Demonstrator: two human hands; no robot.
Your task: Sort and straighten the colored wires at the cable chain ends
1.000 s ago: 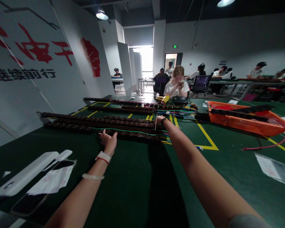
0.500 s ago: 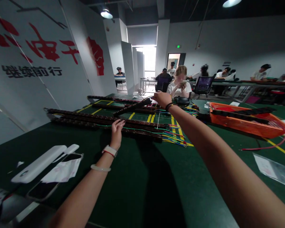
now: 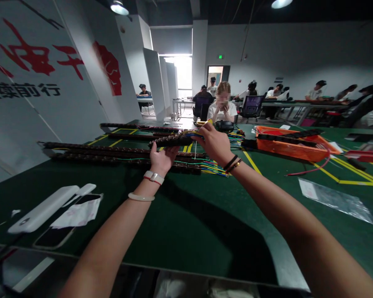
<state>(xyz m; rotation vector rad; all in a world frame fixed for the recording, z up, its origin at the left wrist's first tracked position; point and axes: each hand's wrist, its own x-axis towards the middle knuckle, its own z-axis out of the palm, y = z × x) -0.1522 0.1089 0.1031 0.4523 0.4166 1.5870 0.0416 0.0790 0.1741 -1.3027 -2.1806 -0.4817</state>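
Note:
A black-wrapped wire harness (image 3: 174,140) is lifted at a slant above the table, coloured wires showing at its right end. My left hand (image 3: 164,158) supports it from below, thumb up along its near side; the other fingers are partly hidden. My right hand (image 3: 216,142) is closed round the coloured wires at the end. Beneath and to the left, several more dark wire harnesses (image 3: 90,155) lie side by side, with loose coloured wire ends (image 3: 216,167) at their right.
An orange basket (image 3: 292,151) with black harness pieces stands to the right. A clear plastic bag (image 3: 335,200) lies nearer. At left are a white elongated device (image 3: 45,209), a phone (image 3: 54,238) and a tissue (image 3: 77,213). A person (image 3: 222,107) sits across the green table (image 3: 174,231).
My left hand has moved from the lying harnesses to the raised one and now supports it. My right hand has drawn the wire end nearer. The view has shifted right.

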